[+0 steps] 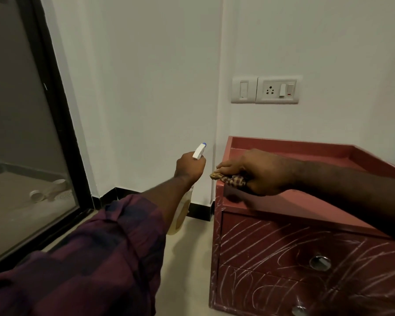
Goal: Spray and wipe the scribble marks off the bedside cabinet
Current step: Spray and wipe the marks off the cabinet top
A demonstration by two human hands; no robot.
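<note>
Cabinet (306,201) stands against the wall. White scribble marks (271,242) cover both drawer fronts and the left front edge. Left hand (188,166) grips the spray bottle (199,152), held off the cabinet's left side. Right hand (260,172) clutches a checked cloth (232,180), pressed on the top front-left corner. Judgement: spray onto the marked drawer fronts first, then wipe with firm overlapping strokes, turning the cloth to a fresh face.
</note>
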